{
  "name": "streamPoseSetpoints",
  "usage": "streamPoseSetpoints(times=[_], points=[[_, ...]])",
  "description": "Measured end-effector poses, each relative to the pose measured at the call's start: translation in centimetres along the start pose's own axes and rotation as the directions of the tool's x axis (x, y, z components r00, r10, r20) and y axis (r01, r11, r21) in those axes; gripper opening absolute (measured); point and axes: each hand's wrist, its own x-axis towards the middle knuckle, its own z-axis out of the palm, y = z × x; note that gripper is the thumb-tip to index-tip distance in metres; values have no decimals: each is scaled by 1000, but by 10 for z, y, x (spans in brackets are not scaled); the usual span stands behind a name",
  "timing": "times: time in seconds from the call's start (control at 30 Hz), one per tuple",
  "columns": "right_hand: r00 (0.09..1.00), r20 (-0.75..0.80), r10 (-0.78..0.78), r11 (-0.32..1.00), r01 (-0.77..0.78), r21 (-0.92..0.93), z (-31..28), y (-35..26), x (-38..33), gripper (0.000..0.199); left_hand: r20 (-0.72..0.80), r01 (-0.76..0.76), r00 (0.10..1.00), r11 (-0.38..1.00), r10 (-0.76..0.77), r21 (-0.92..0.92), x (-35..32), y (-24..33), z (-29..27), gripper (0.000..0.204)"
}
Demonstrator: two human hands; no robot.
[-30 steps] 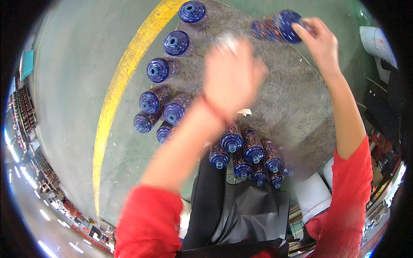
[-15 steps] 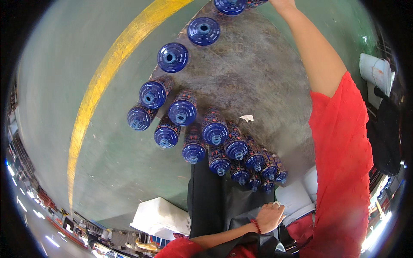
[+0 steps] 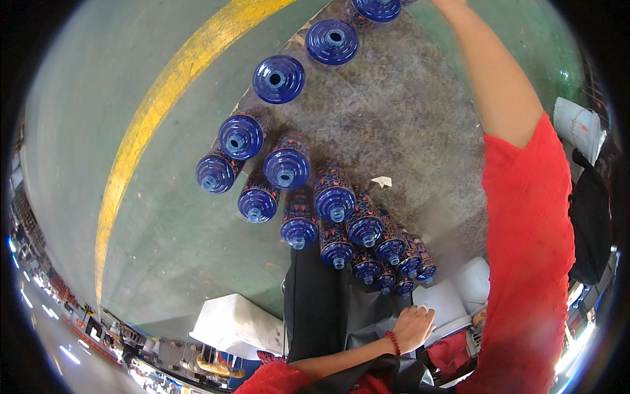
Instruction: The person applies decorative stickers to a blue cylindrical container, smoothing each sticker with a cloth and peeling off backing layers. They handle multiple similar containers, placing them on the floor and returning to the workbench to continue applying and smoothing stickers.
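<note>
Shiny blue bottles with narrow open necks and dark blue-and-red patterned bodies stand in a curving double row on a worn grey-brown tabletop (image 3: pixel 420 118). One bottle (image 3: pixel 279 79) is at the left edge, another (image 3: pixel 287 167) nearer the middle, and several small-looking ones cluster close to me. My right hand (image 3: pixel 449 2) reaches to the top edge beside the farthest bottle (image 3: pixel 377 5); its fingers are cut off by the picture. Low in the middle, my left hand (image 3: pixel 413 328), with a red bead bracelet, is curled closed near my lap. A small whitish bit shows at its fingers.
A white scrap (image 3: pixel 382 181) lies on the tabletop. Below left is a white box-like container (image 3: pixel 236 325); pale buckets (image 3: pixel 446 308) sit close on the right. A white bucket (image 3: pixel 579 128) and black bag (image 3: pixel 590 223) are farther right. A yellow line (image 3: pixel 141 131) curves along the green floor.
The view has shifted slightly, so the far bottles sit higher and farther right. My right arm stays stretched out to the top edge. My left hand stays curled in the same place.
</note>
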Motion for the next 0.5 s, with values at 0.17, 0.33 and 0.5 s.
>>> streamPoseSetpoints(times=[0.17,0.33,0.5], points=[[864,140,-484,874,468,132,-30,-53,-72,40,-1,-2,1000,1000,2,-10,3,3,2,31],[756,271,-596,802,575,161,-17,-93,-136,36,-22,6,1000,1000,-6,-8,2,3,9,30],[748,104,-655,745,617,251,8,-95,-134,28,-15,0,1000,1000,-1,-17,1,2,16,30]])
